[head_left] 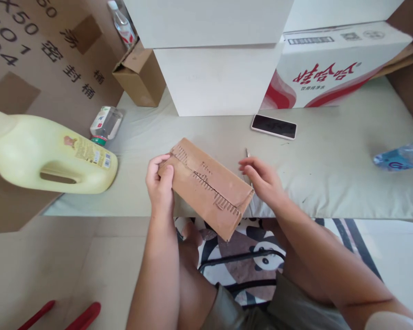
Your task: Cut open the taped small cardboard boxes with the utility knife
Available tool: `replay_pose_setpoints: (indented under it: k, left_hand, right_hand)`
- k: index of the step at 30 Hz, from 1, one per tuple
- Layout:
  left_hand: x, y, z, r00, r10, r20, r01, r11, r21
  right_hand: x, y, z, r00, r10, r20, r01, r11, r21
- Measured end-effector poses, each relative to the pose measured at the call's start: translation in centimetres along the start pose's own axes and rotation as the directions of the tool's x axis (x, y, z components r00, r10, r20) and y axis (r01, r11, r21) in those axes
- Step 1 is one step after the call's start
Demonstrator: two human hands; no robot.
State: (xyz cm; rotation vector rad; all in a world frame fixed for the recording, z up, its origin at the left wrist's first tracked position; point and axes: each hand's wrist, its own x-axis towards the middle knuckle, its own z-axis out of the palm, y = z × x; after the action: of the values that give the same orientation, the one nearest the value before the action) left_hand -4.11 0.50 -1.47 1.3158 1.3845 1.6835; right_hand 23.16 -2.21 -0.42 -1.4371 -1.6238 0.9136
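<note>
My left hand (161, 181) grips the upper left end of a brown cardboard box (209, 185), thumb on top and fingers around the edge. The box is tilted over the table's front edge. Its upper face has a long seam with torn, ridged strips along it. Just off the box's right end is my right hand (261, 178), fingers loosely curled and the thumb slightly apart. A thin metal tip (247, 152) shows beyond these fingers; the rest is mostly hidden, and I cannot tell what tool it is.
A phone (274, 126) lies on the cloth-covered table (330, 178), before white cartons (213, 82). A large yellowish jug (89, 178) and a clear container (106, 123) lie at left, near a small open carton (141, 75). A plastic bottle (401, 156) lies at right.
</note>
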Motion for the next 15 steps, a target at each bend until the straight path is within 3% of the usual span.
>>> replay_pose_setpoints:
  k: [2,4,6,7,9,12,13,15]
  left_hand:
    - [-0.1,0.2,0.1,0.999,-0.03,-0.016,0.029,0.999,-0.019]
    - [-0.2,0.3,0.3,0.999,-0.022,-0.038,0.021,0.999,-0.028]
    - [-0.1,0.4,0.4,0.999,-0.021,-0.044,0.02,0.999,-0.027]
    - [-0.1,0.4,0.4,0.999,-0.022,-0.045,0.021,0.999,-0.025]
    - [-0.1,0.4,0.5,0.998,-0.027,-0.051,0.026,1.0,-0.018]
    - [-0.1,0.4,0.5,0.998,-0.039,-0.055,0.038,0.999,-0.019]
    - [-0.1,0.3,0.5,0.998,-0.043,-0.053,0.041,0.999,-0.028]
    - [-0.1,0.3,0.5,0.998,-0.047,-0.043,0.045,0.998,-0.048]
  right_hand:
    - [0.6,0.9,-0.7,0.982,0.139,-0.128,-0.176,0.92,-0.35]
    - [1.1,1.8,-1.2,0.963,0.239,-0.123,-0.266,0.775,-0.574]
    - [1.4,2.3,-1.6,0.952,0.299,-0.071,-0.272,0.713,-0.646]
    - [1.4,2.4,-1.7,0.951,0.305,-0.055,-0.27,0.726,-0.632]
    - [1.5,2.2,-1.7,0.958,0.282,-0.049,-0.269,0.824,-0.499]
    - [1.3,1.3,-1.6,0.971,0.24,-0.001,-0.24,0.971,-0.011]
    - [1.2,0.9,-1.6,0.973,0.23,0.019,-0.23,0.956,0.184]
    - [1.0,0.0,-1.8,0.977,0.205,0.066,-0.21,0.839,0.502]
